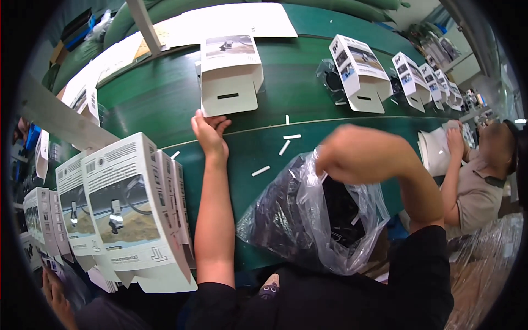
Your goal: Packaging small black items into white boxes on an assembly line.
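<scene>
My left hand (210,135) is at the near edge of a white printed carton (231,93), its fingers curled against the edge of the lower flap. The carton lies on the green table with its end open toward me, and a dark slot shows in its flap. My right hand (357,154), smeared by motion, is bent down at the rim of a clear plastic bag (313,198). The rim rises to its closed fingertips, which are partly hidden. Black items (341,212) fill the bag; their kind is too dark to tell.
Printed cartons (124,203) stand upright at my left. More open cartons (363,71) line the right side of the table. Short white strips (261,171) lie scattered between my hands. A co-worker (473,181) sits at the right; another person's hand (58,297) shows at lower left.
</scene>
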`<state>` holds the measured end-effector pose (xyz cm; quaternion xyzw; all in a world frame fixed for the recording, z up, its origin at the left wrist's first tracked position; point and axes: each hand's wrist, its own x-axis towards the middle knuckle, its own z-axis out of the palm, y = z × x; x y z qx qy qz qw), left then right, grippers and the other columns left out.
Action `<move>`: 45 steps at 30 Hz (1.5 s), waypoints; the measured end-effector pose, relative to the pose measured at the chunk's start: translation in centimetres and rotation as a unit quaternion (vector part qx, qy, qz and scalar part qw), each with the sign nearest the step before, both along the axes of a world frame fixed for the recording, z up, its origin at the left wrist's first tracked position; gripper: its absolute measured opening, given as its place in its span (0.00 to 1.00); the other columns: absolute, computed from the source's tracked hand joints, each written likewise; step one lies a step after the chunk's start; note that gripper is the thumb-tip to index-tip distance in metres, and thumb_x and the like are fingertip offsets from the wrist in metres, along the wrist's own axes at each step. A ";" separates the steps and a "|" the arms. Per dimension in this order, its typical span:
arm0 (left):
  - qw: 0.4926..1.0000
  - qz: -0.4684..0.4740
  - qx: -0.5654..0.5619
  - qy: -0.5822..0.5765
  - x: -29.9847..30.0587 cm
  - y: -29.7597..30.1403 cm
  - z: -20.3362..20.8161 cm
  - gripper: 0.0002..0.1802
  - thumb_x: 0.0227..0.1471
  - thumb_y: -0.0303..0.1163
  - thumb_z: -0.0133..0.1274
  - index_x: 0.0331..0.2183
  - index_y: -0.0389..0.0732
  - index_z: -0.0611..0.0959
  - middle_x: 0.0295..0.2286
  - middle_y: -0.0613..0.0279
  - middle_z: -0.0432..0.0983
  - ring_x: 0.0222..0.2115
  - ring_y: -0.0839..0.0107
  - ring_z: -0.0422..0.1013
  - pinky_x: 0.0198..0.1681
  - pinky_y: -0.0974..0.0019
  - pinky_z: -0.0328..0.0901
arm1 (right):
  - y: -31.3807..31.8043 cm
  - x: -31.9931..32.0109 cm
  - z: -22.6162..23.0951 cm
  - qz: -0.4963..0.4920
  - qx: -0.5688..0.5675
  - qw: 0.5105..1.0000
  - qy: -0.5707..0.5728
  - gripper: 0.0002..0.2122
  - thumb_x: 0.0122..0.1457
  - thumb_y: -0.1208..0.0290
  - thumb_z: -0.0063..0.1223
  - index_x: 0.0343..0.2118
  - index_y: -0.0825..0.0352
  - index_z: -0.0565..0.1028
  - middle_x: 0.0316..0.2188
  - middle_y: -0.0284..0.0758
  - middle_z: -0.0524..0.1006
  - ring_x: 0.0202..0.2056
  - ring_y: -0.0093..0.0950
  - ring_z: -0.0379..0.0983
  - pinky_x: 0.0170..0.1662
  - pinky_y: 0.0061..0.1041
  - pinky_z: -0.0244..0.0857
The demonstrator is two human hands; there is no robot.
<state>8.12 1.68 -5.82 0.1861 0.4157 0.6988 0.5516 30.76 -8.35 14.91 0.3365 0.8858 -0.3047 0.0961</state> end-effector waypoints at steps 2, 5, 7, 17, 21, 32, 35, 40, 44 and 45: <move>0.999 0.028 0.015 -0.004 0.4 0.3 0.4 0.14 0.58 0.39 0.37 0.38 0.39 0.66 0.26 0.60 0.67 0.23 0.73 0.67 0.27 0.70 0.67 | -3.3 2.9 -2.9 0.003 -0.001 0.993 -0.121 0.05 0.47 0.75 0.49 0.28 0.66 0.75 0.26 0.35 0.75 0.27 0.34 0.70 0.33 0.30 0.66; 0.999 0.019 0.033 0.004 2.0 0.0 0.5 0.13 0.58 0.39 0.38 0.38 0.39 0.67 0.26 0.61 0.67 0.24 0.73 0.66 0.27 0.70 0.66 | -6.8 6.0 -7.7 0.014 0.130 0.983 -0.129 0.05 0.47 0.74 0.49 0.27 0.65 0.74 0.26 0.34 0.74 0.28 0.34 0.69 0.34 0.29 0.65; 0.998 0.028 0.050 0.022 1.5 -0.5 0.6 0.12 0.58 0.38 0.38 0.38 0.39 0.67 0.26 0.61 0.67 0.24 0.73 0.66 0.27 0.71 0.66 | -8.3 6.7 -9.8 0.041 0.260 0.957 -0.123 0.04 0.46 0.72 0.50 0.27 0.64 0.73 0.26 0.34 0.73 0.29 0.34 0.68 0.35 0.28 0.65; 0.997 0.032 0.066 -0.006 -2.8 -4.3 6.2 0.08 0.59 0.35 0.37 0.37 0.41 0.67 0.25 0.62 0.67 0.21 0.76 0.65 0.22 0.72 0.66 | -14.1 2.9 -2.4 0.124 0.264 0.949 -0.121 0.02 0.43 0.73 0.53 0.22 0.61 0.72 0.24 0.33 0.73 0.28 0.32 0.68 0.36 0.26 0.62; 0.998 0.041 0.055 -0.005 -4.2 -6.0 6.5 0.10 0.59 0.37 0.38 0.38 0.41 0.67 0.27 0.61 0.68 0.23 0.75 0.66 0.25 0.71 0.65 | -14.4 1.5 1.1 0.050 0.138 0.988 0.039 0.04 0.45 0.77 0.54 0.26 0.65 0.74 0.26 0.35 0.72 0.30 0.32 0.68 0.38 0.24 0.64; 0.998 0.029 0.056 -0.007 -6.4 -11.0 8.6 0.11 0.59 0.38 0.39 0.38 0.40 0.67 0.27 0.61 0.68 0.23 0.75 0.66 0.25 0.71 0.66 | -11.8 10.6 -8.0 -0.350 -0.221 0.639 0.648 0.10 0.51 0.77 0.56 0.38 0.67 0.72 0.29 0.35 0.72 0.23 0.20 0.65 0.26 0.13 0.60; 0.997 0.038 0.059 -0.010 -6.2 -12.8 9.4 0.10 0.59 0.36 0.39 0.38 0.40 0.67 0.26 0.62 0.68 0.22 0.76 0.66 0.24 0.72 0.66 | -12.1 12.8 -15.0 -0.412 -0.155 0.597 0.671 0.13 0.55 0.72 0.55 0.42 0.64 0.68 0.30 0.33 0.72 0.21 0.18 0.63 0.25 0.11 0.58; 0.999 -0.001 0.051 0.013 -5.3 -13.2 9.8 0.09 0.59 0.34 0.38 0.38 0.40 0.68 0.27 0.62 0.68 0.22 0.76 0.66 0.24 0.73 0.66 | -11.6 16.9 -17.9 -0.393 -0.177 0.555 0.711 0.09 0.59 0.68 0.52 0.41 0.61 0.68 0.30 0.32 0.71 0.22 0.17 0.62 0.25 0.12 0.56; 0.998 -0.012 0.052 0.038 -4.6 -13.0 10.3 0.09 0.59 0.33 0.38 0.38 0.40 0.68 0.27 0.61 0.68 0.23 0.76 0.66 0.24 0.73 0.66 | -10.8 17.8 -19.1 -0.368 -0.206 0.551 0.720 0.08 0.60 0.67 0.50 0.41 0.61 0.67 0.30 0.31 0.71 0.22 0.16 0.62 0.25 0.13 0.56; 0.998 -0.012 0.053 0.038 -4.4 -13.0 10.3 0.09 0.59 0.33 0.39 0.39 0.40 0.69 0.27 0.61 0.68 0.22 0.76 0.66 0.24 0.73 0.66 | -11.0 17.7 -19.1 -0.385 -0.194 0.558 0.709 0.08 0.60 0.67 0.49 0.41 0.61 0.68 0.30 0.31 0.70 0.22 0.16 0.62 0.25 0.13 0.56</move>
